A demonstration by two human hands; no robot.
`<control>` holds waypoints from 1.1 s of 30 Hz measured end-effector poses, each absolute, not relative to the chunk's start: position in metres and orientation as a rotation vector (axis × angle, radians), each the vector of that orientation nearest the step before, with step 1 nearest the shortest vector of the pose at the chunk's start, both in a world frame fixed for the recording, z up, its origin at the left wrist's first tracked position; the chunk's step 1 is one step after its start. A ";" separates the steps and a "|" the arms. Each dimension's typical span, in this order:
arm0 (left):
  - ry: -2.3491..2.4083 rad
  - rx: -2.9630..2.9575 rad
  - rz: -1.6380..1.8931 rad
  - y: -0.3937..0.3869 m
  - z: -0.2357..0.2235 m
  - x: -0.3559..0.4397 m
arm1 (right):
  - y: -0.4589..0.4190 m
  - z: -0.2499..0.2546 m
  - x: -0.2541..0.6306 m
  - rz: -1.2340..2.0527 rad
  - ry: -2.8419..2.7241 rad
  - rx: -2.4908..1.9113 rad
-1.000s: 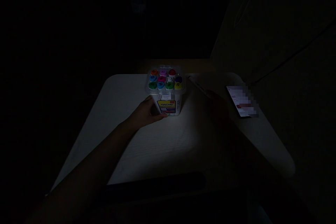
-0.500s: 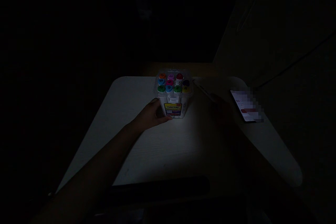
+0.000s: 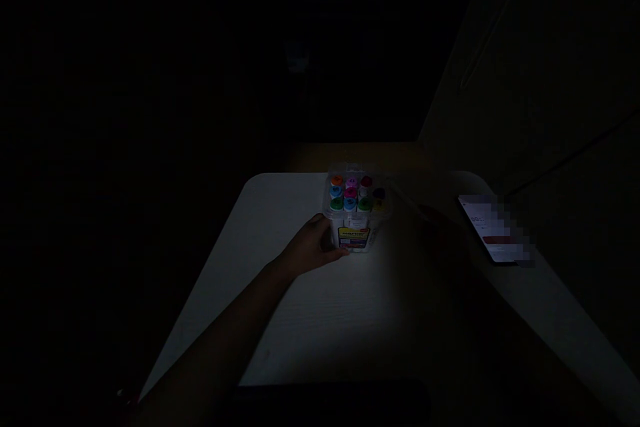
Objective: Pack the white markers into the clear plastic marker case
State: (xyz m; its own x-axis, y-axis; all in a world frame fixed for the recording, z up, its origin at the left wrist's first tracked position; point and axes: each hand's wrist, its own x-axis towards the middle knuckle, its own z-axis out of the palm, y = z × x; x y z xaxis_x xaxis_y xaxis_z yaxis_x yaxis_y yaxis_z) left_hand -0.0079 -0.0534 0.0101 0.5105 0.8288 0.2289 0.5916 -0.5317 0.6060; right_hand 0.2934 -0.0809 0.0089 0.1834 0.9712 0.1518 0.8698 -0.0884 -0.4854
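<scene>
Table [image 3: 280, 320] and everything on it sits further right and lower in view than a second ago, but that's just the head turning, since the layout is unchanged. Clear marker box [image 3: 356, 213] stands upright at the far middle of the table, coloured caps up, lit phone [image 3: 493, 232] well apart at the right edge. Left hand [image 3: 313, 250] still wraps the box's lower left side, fingers curled on it; right hand [image 3: 440, 230] is a dark shape right of the box, grip unreadable, so work hasn't advanced.

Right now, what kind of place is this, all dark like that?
Probably a dim room at home with a small craft or study table. A light tabletop holds a clear box of colored markers, steadied by the left hand, and a lit phone.
</scene>
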 end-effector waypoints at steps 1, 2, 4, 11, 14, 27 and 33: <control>1.167 2.303 0.709 -0.053 0.010 -0.008 | -0.081 0.009 0.294 0.286 -1.729 -1.991; 1.165 2.305 0.718 -0.053 0.009 -0.008 | -0.081 0.008 0.294 0.286 -1.731 -1.992; 1.157 2.307 0.729 -0.054 0.009 -0.008 | -0.081 0.008 0.295 0.280 -1.717 -2.009; 1.167 2.298 0.701 -0.054 0.012 -0.007 | -0.082 0.010 0.294 0.238 -1.734 -1.969; 1.158 2.295 0.705 -0.054 0.012 -0.006 | -0.083 0.014 0.292 0.267 -1.703 -2.032; 1.148 2.303 0.730 -0.053 0.010 -0.008 | -0.083 0.012 0.294 0.234 -1.645 -1.949; 1.155 2.272 0.719 -0.055 0.010 -0.008 | -0.084 0.020 0.287 0.123 -1.634 -1.863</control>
State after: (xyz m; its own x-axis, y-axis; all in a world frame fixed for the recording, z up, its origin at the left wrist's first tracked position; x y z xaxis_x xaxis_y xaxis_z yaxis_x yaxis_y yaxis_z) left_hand -0.0076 -0.0550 0.0105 0.5034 0.8324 0.2316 0.5750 -0.5228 0.6293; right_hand 0.2869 -0.0839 0.0201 0.2193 0.9154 0.3375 0.8544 -0.0132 -0.5194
